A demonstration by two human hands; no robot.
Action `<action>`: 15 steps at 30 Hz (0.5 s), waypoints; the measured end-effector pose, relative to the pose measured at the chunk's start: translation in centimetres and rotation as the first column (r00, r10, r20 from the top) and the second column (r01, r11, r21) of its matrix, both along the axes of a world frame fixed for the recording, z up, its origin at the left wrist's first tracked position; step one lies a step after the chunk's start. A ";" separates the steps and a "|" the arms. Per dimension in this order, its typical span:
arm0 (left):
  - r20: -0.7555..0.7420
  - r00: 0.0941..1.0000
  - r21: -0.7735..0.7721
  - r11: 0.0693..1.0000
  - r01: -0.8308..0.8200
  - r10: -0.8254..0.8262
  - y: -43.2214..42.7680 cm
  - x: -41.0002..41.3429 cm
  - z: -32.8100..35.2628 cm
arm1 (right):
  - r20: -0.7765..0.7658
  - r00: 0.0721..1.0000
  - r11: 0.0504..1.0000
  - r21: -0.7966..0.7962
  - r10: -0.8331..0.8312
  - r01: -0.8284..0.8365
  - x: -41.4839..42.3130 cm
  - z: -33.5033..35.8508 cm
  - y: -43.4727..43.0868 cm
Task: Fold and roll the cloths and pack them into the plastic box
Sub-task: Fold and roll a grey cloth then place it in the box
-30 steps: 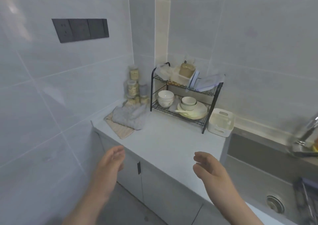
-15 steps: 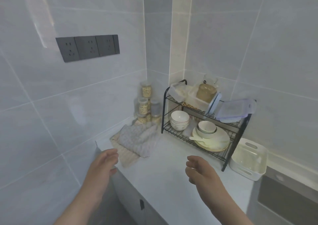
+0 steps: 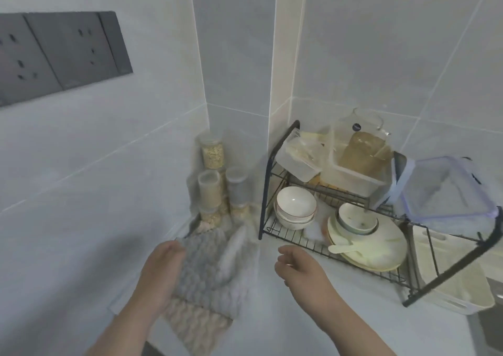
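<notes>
Over cloths [image 3: 206,268], left hand [image 3: 160,274] flat, contact unclear; right hand [image 3: 299,268] loosely curled, empty.

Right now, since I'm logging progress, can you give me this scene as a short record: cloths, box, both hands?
cloths: grey cloth crumpled on top of beige cloth, by the jars
box: white plastic box right of the wire rack, no cloth visible inside
left hand: at the grey cloth's left edge, fingers fairly straight
right hand: over the counter, loosely curled, holding nothing
progress: no cloth folded or packed yet
</notes>
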State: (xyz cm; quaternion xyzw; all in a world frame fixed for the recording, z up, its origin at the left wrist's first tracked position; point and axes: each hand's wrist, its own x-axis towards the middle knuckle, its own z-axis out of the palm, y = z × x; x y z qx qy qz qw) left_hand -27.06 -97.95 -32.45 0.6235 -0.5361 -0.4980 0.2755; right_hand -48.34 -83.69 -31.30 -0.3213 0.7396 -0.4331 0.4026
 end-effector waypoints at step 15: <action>0.550 0.800 -0.135 0.919 0.370 -0.241 -12.1 -1.4 -14.4 | -0.207 0.978 0.982 0.190 0.024 0.016 2.1 -10.3 -20.0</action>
